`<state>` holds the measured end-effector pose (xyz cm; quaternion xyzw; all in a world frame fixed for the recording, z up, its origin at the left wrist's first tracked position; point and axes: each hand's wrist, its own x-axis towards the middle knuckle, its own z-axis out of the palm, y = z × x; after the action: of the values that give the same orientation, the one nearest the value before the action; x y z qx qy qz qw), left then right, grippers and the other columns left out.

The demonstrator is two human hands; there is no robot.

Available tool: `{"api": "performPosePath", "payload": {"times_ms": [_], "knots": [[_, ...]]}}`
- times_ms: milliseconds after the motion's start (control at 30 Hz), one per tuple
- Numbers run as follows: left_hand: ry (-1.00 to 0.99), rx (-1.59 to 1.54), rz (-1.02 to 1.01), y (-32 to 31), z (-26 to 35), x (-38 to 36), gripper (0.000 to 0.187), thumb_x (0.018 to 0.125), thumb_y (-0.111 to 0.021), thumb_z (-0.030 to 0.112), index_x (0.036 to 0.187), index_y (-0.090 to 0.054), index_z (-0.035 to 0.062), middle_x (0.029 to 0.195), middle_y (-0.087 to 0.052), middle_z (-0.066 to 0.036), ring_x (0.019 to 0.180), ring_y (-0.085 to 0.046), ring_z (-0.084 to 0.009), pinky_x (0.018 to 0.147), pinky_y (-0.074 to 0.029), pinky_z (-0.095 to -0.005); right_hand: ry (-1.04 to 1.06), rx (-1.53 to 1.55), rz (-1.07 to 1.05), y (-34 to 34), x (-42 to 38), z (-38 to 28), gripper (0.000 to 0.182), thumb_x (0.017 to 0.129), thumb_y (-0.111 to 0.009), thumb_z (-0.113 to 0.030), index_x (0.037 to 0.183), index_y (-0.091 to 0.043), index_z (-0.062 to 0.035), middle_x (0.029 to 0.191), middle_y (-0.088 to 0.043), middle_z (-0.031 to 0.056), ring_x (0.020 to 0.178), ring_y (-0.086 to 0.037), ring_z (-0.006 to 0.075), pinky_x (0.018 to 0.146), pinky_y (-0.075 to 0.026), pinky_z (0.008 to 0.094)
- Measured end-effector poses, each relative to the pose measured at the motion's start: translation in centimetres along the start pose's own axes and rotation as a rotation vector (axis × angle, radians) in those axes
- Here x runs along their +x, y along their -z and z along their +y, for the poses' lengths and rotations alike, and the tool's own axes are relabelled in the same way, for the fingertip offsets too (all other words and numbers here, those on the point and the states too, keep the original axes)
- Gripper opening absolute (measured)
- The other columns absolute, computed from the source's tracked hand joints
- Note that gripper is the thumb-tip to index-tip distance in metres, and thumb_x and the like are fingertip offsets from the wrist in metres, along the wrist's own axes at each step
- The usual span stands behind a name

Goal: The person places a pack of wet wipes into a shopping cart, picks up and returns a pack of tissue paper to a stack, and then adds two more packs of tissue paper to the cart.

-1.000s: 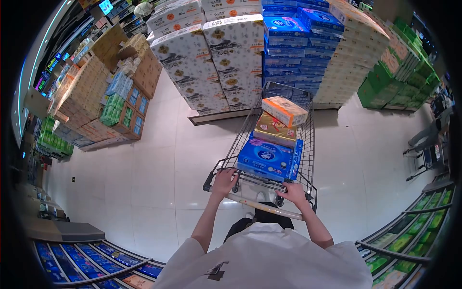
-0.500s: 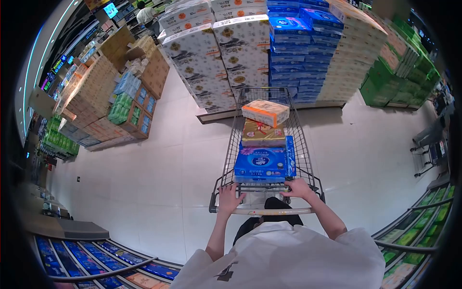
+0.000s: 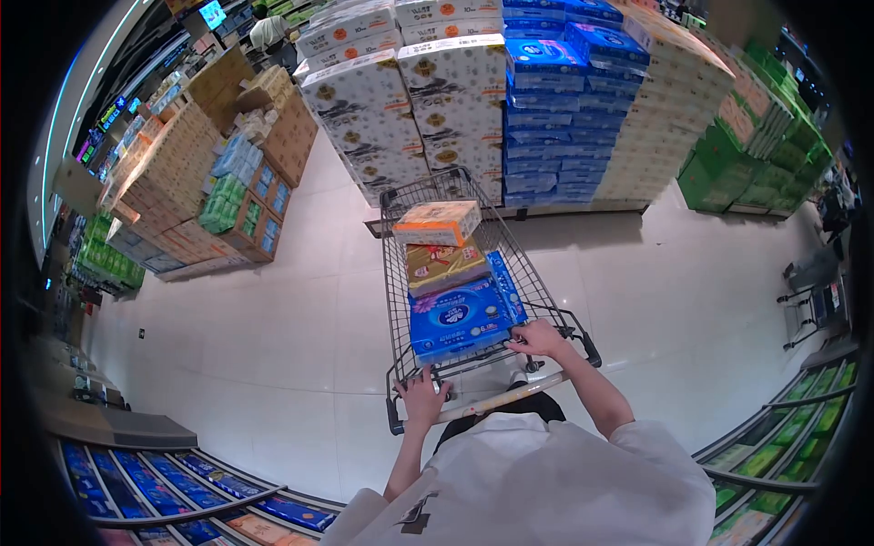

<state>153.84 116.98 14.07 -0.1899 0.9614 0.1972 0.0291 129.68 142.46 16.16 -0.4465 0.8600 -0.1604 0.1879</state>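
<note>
A wire shopping cart [image 3: 537, 278] stands in front of me, turned toward the left. Inside lie a blue tissue pack [image 3: 460, 314], a gold and red pack [image 3: 444, 264] beyond it and an orange and white pack [image 3: 437, 223] at the far end. Another blue pack [image 3: 506, 284] stands along the right side. My left hand [image 3: 422, 399] rests at the near left of the cart, fingers apart, by the handle [image 3: 499, 399]. My right hand [image 3: 539, 338] is closed on the cart's near rim at the right.
Tall stacks of white paper packs [image 3: 364, 114] and blue packs [image 3: 557, 118] rise past the cart. A carton display [image 3: 173, 182] stands left, green packs [image 3: 751, 173] right. Shelves [image 3: 173, 487] run behind me. A person [image 3: 268, 33] stands far back; another cart [image 3: 810, 309] is at right.
The cart has swung to the left with its packs, and its handle is now slanted. My left hand has moved lower and my right hand slightly up and left.
</note>
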Motion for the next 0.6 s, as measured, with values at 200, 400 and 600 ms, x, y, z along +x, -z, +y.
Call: {"api": "performPosePath", "payload": {"times_ms": [200,400,600], "knots": [[0.190,0.001,-0.047,-0.6,2.7,2.6,0.064,0.092,-0.055,0.048,0.139,-0.044,0.0059,0.102,-0.069,-0.019,0.104,-0.063,-0.0357,0.112,-0.015,-0.0646,0.039,-0.049,-0.063,2.0,5.0,3.0,0.052,0.089,-0.051,-0.060,0.077,-0.065,-0.0112,0.063,-0.063,0.0109,0.063,-0.065,0.0317,0.062,-0.051,0.0438],[0.133,0.077,0.013,-1.9,3.0,6.3,0.063,0.094,-0.052,0.051,0.137,-0.047,0.0042,0.062,-0.064,-0.016,0.059,-0.066,-0.0340,0.056,-0.052,-0.0448,0.015,-0.005,0.160,4.2,7.2,4.6,0.032,0.087,-0.063,-0.043,0.092,-0.071,-0.0126,0.093,-0.068,0.0125,0.101,-0.062,0.0318,0.085,-0.050,0.0439],[0.224,-0.090,0.057,-1.7,5.3,9.5,0.056,0.091,-0.055,0.055,0.126,-0.058,0.0114,0.063,-0.068,-0.008,0.062,-0.068,-0.0305,0.059,-0.052,-0.0446,-0.092,-0.160,0.565,5.1,5.6,4.9,0.021,0.088,-0.065,-0.028,0.103,-0.066,-0.0130,0.116,-0.059,0.0089,0.114,-0.054,0.0280,0.099,-0.040,0.0454]]}}
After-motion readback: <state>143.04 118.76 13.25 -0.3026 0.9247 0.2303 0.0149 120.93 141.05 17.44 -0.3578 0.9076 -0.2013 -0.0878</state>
